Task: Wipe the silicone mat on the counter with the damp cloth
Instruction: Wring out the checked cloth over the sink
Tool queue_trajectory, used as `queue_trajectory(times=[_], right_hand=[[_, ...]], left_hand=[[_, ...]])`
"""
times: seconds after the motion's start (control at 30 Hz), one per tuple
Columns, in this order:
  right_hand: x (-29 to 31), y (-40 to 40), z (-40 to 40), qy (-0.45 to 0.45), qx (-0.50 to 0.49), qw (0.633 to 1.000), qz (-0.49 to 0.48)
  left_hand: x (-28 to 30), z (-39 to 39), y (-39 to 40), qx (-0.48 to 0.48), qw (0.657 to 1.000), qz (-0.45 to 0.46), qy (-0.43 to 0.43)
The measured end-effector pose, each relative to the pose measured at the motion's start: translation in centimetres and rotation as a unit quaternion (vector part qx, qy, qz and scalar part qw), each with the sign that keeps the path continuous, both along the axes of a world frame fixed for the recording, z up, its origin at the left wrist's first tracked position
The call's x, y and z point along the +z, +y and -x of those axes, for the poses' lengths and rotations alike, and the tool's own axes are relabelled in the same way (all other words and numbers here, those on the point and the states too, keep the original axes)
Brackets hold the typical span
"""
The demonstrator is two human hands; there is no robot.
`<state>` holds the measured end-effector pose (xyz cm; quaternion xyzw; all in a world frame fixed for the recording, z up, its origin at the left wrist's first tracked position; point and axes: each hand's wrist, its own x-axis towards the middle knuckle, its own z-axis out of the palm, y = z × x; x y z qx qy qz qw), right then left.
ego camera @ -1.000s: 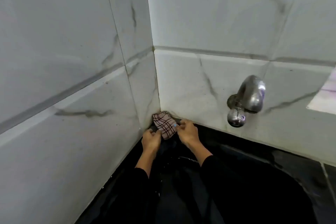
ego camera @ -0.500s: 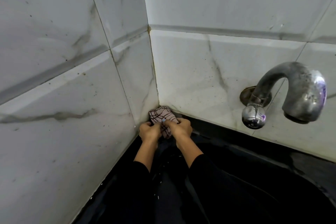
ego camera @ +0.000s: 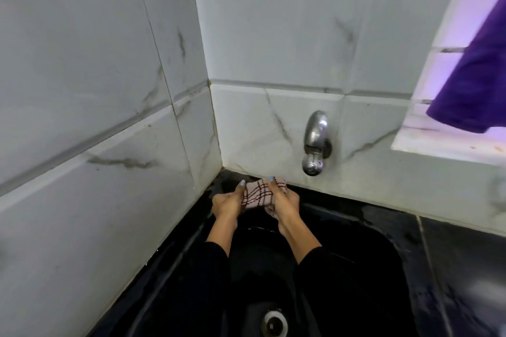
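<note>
A small pinkish cloth (ego camera: 258, 194) with dark checked lines is bunched between both hands at the back left of a black sink (ego camera: 356, 276). My left hand (ego camera: 227, 203) grips its left side, thumb along the top edge. My right hand (ego camera: 284, 201) grips its right side, and a fold of cloth hangs below that palm. Both hands are over the sink's back rim, left of and slightly below the tap. The silicone mat is not in view.
A metal tap (ego camera: 315, 142) juts from the marble-tiled back wall. A tiled wall closes the left side. The sink drain (ego camera: 274, 323) lies at the bottom. Dark counter (ego camera: 465, 254) runs to the right. Purple fabric (ego camera: 476, 82) hangs by a window ledge.
The hands with the cloth have come out of the wall corner toward the tap. The camera has pulled back and tilted down, bringing the drain and window into view.
</note>
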<state>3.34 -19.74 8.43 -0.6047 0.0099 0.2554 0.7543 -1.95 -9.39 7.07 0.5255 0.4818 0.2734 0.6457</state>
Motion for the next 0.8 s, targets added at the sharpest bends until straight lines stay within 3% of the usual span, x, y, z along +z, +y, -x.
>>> queue_trajectory(times=[0.2, 0.4, 0.5, 0.57, 0.63, 0.7, 0.8], right_hand=[[2.8, -10.0, 2.6, -0.056, -0.083, 0.994, 0.038], [4.2, -20.1, 3.6, -0.037, -0.166, 0.984, 0.048], [4.7, -25.4, 4.2, -0.084, -0.182, 0.975, 0.097], [5.3, -29.5, 4.8, -0.13, -0.195, 0.961, 0.149], [5.6, -33.1, 5.1, -0.137, -0.21, 0.955, 0.156], [5.9, -36.4, 5.5, -0.114, -0.229, 0.954, 0.158], [5.9, -40.7, 5.9, -0.004, -0.261, 0.962, 0.082]], left_hand=[[2.5, 2.3, -9.5, -0.097, 0.99, 0.087, -0.051], [2.7, 2.5, -18.1, -0.145, 0.987, 0.013, -0.068], [3.6, 3.6, -23.8, -0.155, 0.986, -0.003, -0.058], [4.4, 4.8, -28.0, -0.186, 0.979, 0.061, -0.064], [4.7, 5.5, -31.3, -0.267, 0.95, 0.15, -0.066], [4.7, 6.1, -34.7, -0.332, 0.916, 0.209, -0.084], [4.1, 6.0, -39.7, -0.324, 0.913, 0.225, -0.099]])
